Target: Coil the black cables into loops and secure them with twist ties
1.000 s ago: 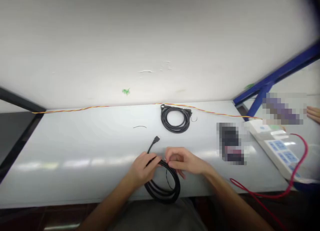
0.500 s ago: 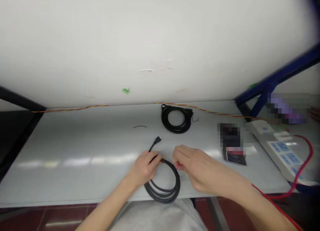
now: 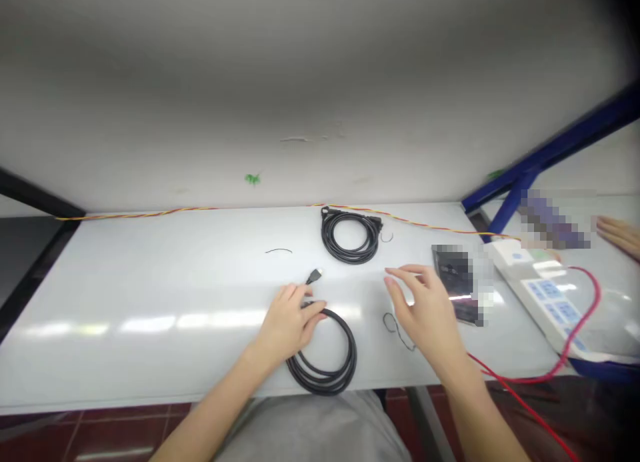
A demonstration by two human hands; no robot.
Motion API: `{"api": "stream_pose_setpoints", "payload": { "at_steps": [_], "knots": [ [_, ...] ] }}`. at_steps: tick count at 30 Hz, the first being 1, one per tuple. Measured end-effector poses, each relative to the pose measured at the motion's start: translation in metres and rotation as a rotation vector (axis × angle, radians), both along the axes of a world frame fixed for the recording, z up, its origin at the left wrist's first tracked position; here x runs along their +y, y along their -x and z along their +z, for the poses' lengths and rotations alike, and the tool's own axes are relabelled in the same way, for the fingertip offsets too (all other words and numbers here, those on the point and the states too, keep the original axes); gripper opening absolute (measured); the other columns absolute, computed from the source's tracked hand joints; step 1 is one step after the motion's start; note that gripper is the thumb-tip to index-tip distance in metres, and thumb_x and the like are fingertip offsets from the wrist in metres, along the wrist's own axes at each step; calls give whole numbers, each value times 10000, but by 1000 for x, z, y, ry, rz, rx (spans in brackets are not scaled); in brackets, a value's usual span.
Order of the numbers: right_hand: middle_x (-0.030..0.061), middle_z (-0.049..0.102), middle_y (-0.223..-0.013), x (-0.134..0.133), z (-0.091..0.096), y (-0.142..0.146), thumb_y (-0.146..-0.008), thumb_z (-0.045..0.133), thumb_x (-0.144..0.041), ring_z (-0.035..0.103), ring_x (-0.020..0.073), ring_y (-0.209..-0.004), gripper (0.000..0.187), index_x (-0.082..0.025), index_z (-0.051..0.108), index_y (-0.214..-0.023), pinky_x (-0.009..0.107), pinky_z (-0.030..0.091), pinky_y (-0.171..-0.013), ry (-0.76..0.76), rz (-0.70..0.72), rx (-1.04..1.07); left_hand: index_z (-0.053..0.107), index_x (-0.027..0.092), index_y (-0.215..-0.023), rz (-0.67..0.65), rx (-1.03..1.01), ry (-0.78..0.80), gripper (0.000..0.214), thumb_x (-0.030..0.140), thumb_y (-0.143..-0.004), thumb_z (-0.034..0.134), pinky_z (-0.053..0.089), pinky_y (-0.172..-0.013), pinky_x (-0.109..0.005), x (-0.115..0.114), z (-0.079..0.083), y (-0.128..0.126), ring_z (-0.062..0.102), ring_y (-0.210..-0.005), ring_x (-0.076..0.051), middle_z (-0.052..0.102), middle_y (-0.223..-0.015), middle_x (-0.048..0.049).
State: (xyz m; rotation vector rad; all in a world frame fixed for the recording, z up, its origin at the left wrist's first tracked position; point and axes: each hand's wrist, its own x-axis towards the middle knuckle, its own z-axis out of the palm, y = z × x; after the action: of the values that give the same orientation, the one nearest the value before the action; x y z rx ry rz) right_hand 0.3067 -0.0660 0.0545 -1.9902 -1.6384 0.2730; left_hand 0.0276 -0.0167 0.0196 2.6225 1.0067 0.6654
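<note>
My left hand (image 3: 290,322) is closed on the upper left of a coiled black cable (image 3: 350,355) near the table's front edge. The cable's plug (image 3: 315,275) sticks out past my fingers, its light metal tip bare. My right hand (image 3: 423,309) hovers to the right of the coil, fingers apart and holding nothing. Just left of it, a thin, curled dark tie wire (image 3: 393,329) lies on the table. A second coiled black cable (image 3: 327,245) lies farther back, with a short thin wire (image 3: 387,238) beside it.
Another short dark wire (image 3: 279,251) lies on the grey table (image 3: 150,275). At right stand a partly blurred dark flat object (image 3: 453,275) and a white power strip (image 3: 555,309) with a red cord (image 3: 583,322). Another person's hand (image 3: 620,235) shows at the right edge.
My right hand has moved away from the coil to the right and opened. The thin curled wire now lies on the table. My left hand stays on the cable.
</note>
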Motion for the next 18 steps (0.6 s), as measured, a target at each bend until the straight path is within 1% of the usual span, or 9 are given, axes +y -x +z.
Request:
{"api": "stream_pose_setpoints", "payload": {
  "at_steps": [2, 3, 4, 5, 7, 10, 13, 15, 18],
  "knots": [
    [143, 643, -1200, -12, 0, 32, -1033, 530, -444, 634, 304, -1057, 360, -230, 682, -1281, 451, 514, -926, 76, 157, 83, 760, 267, -1154, 2, -12, 12, 198, 313, -1000, 644, 514, -808, -413, 2, 1, -1, 558, -944, -245, 616, -1085, -105],
    [140, 640, -1223, -17, -3, 48, -1038, 533, -441, 635, 302, -1060, 382, -241, 641, -1345, 442, 520, -911, 139, 221, 122, 759, 269, -1166, -1, -28, 24, 206, 313, -999, 646, 519, -813, -420, 4, 1, -2, 555, -939, -246, 614, -1071, -103],
    [137, 646, -1203, -21, -8, 62, -1043, 529, -434, 634, 303, -1044, 376, -251, 635, -1354, 436, 523, -885, 169, 261, 137, 755, 265, -1175, -5, -47, 37, 213, 311, -998, 646, 526, -817, -425, 5, 1, -3, 556, -934, -245, 615, -1053, -99],
    [132, 657, -1149, -24, -14, 73, -1051, 517, -421, 631, 302, -1011, 344, -261, 658, -1322, 430, 522, -857, 189, 292, 126, 750, 256, -1183, -8, -68, 51, 219, 310, -999, 644, 535, -822, -428, 6, 0, -4, 560, -933, -244, 617, -1038, -96],
    [125, 652, -1062, -27, -29, 88, -1073, 469, -358, 617, 285, -959, 316, -252, 693, -1269, 415, 513, -838, 152, 267, 83, 723, 229, -1226, -15, -104, 66, 252, 306, -1006, 630, 556, -836, -419, 7, -1, -4, 579, -941, -235, 628, -1041, -94],
    [108, 612, -955, -29, -47, 93, -1071, 457, -291, 587, 248, -879, 325, -223, 715, -1257, 367, 498, -788, 39, 221, 21, 634, 187, -1361, 54, -196, 77, 339, 259, -1046, 533, 576, -898, -394, 4, 1, 1, 618, -1026, -222, 639, -1158, -119],
    [82, 569, -865, -29, -54, 91, -1063, 465, -263, 544, 222, -810, 319, -196, 730, -1226, 328, 473, -720, -71, 233, -48, 627, 192, -1357, 241, -257, 96, 335, 266, -1058, 495, 556, -959, -413, -7, 7, 12, 637, -1078, -233, 650, -1177, -119],
    [72, 559, -848, -24, -56, 86, -1071, 443, -251, 533, 211, -799, 325, -175, 735, -1193, 320, 467, -713, -123, 275, -64, 654, 217, -1310, 309, -173, 100, 322, 352, -1031, 568, 536, -964, -449, -18, 11, 19, 640, -1072, -260, 672, -1157, -107],
    [56, 564, -850, -9, -57, 68, -1078, 439, -261, 547, 195, -794, 327, -181, 743, -1169, 314, 478, -725, -155, 369, -48, 625, 240, -1369, 273, -18, 82, 477, 493, -965, 657, 505, -975, -498, -34, 12, 24, 614, -1133, -312, 679, -1260, -116]
  ]
}}
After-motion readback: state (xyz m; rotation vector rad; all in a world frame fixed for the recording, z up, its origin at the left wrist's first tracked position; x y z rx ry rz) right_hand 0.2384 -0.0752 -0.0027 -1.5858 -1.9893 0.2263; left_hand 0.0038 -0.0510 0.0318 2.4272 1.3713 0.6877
